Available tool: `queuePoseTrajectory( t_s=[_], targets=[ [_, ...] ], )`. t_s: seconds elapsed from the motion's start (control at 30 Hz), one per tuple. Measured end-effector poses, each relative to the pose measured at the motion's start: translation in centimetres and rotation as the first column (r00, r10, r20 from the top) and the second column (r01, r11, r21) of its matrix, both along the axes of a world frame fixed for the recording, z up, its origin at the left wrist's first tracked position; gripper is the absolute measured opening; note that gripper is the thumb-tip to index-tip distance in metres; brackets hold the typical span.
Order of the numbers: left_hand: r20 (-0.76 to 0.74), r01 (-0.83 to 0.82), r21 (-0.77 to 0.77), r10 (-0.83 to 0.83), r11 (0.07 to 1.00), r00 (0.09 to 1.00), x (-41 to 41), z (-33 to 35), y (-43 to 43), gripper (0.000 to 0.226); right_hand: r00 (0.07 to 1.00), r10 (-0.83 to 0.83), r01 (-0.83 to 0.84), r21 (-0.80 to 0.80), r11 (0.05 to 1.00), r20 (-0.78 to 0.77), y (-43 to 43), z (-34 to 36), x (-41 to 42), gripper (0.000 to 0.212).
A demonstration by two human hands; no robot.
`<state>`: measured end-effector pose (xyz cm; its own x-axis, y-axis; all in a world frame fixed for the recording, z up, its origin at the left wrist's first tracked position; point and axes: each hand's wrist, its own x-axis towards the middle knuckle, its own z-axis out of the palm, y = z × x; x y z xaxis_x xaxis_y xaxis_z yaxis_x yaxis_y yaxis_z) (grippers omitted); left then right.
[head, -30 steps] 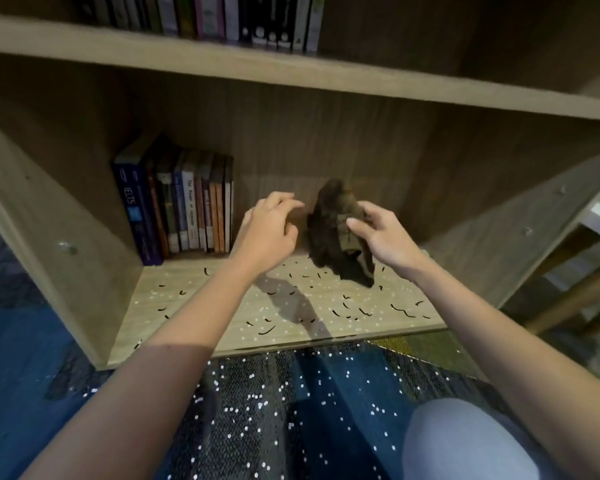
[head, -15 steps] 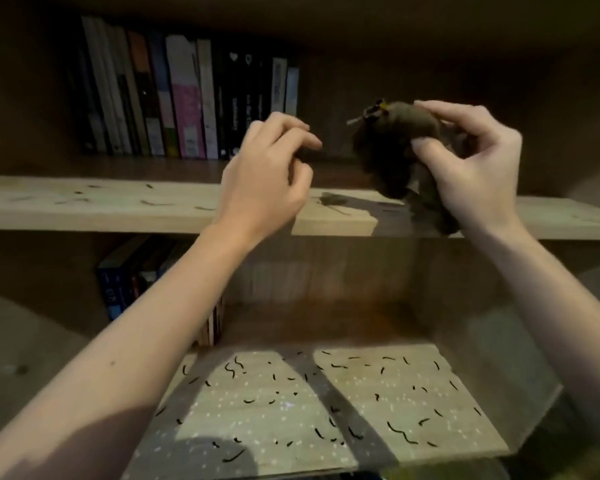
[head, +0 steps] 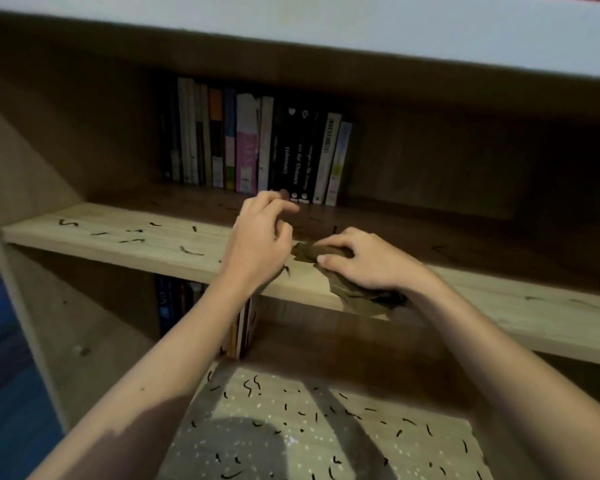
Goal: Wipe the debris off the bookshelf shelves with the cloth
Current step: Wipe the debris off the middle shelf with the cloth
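A dark brown cloth (head: 352, 292) lies on the front edge of the middle shelf (head: 129, 244), partly hanging over it. My right hand (head: 357, 263) presses down on the cloth with its fingers curled into the fabric. My left hand (head: 260, 242) hovers just left of the cloth, fingers loosely curled, holding nothing. Several short dark debris strands (head: 132, 237) lie scattered on the middle shelf to the left of my hands. The lower shelf (head: 440, 438) carries several more strands and white specks.
A row of upright books (head: 257, 150) stands at the back of the middle shelf behind my hands. More books (head: 174, 303) stand on the lower shelf at the left. The bookshelf's side panel (head: 49, 306) rises at the left.
My right hand brought the cloth from the lower shelf up and set it down on the middle shelf's front edge. My left hand rose alongside it. The view tilted upward.
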<state>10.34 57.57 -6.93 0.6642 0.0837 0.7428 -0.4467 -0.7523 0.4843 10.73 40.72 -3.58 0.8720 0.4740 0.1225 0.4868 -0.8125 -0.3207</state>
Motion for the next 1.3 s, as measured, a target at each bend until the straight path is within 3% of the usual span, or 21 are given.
queuePoseTrajectory(
  t_s=[0.13, 0.3, 0.4, 0.6, 0.73, 0.83, 0.97, 1.07, 1.13, 1.3],
  targets=[
    [0.008, 0.071, -0.03, -0.07, 0.997, 0.997, 0.0, 0.0, 0.1, 0.025, 0.987, 0.111, -0.114, 0.018, 0.993, 0.121, -1.9, -1.1, -1.8, 0.027],
    [-0.053, 0.182, 0.082, -0.178, 0.98, 0.983, -0.7, 0.0, 1.5, 0.025, 0.977, -0.106, 0.095, 0.063, 0.993, 0.186, -0.7, -0.6, -0.7, 0.033],
    [-0.099, 0.172, 0.205, -0.154, 0.963, 0.983, -0.9, -0.2, 3.6, 0.024, 0.971, -0.067, 0.064, 0.02, 0.998, 0.228, 1.2, -1.2, -2.1, 0.035],
    [-0.134, 0.168, 0.332, -0.13, 0.928, 0.982, -0.8, -0.5, 5.1, 0.023, 0.946, -0.235, 0.233, 0.04, 0.972, 0.222, -0.8, -0.4, -3.0, 0.037],
    [-0.129, 0.149, 0.404, -0.105, 0.902, 0.986, -0.5, -0.9, 4.7, 0.024, 0.953, -0.12, 0.127, -0.009, 0.992, 0.278, 1.7, -1.2, -4.1, 0.039],
    [-0.144, 0.209, 0.463, -0.159, 0.861, 0.977, -0.5, -1.1, 5.1, 0.038, 0.97, -0.168, 0.163, 0.045, 0.986, 0.175, -2.1, -0.7, -5.8, 0.039],
    [-0.175, 0.233, 0.466, -0.169, 0.854, 0.97, -0.5, -0.9, 5.3, 0.035, 0.932, -0.274, 0.273, 0.037, 0.961, 0.237, -0.6, -1.0, -3.0, 0.038],
    [-0.173, 0.205, 0.482, -0.137, 0.852, 0.975, -0.5, -1.0, 5.4, 0.024, 0.948, -0.138, 0.137, 0.024, 0.99, 0.287, 2.4, -2.1, -4.2, 0.04],
    [-0.179, 0.205, 0.492, -0.132, 0.846, 0.975, -0.7, -1.0, 5.5, 0.025, 0.966, -0.099, 0.086, 0.061, 0.994, 0.24, 0.5, -2.0, -6.0, 0.042],
    [-0.259, 0.243, 0.472, -0.13, 0.848, 0.957, -0.9, -0.5, 5.5, 0.028, 0.929, -0.264, 0.266, 0.028, 0.964, 0.258, -0.7, -1.1, -4.0, 0.038]
  ],
)
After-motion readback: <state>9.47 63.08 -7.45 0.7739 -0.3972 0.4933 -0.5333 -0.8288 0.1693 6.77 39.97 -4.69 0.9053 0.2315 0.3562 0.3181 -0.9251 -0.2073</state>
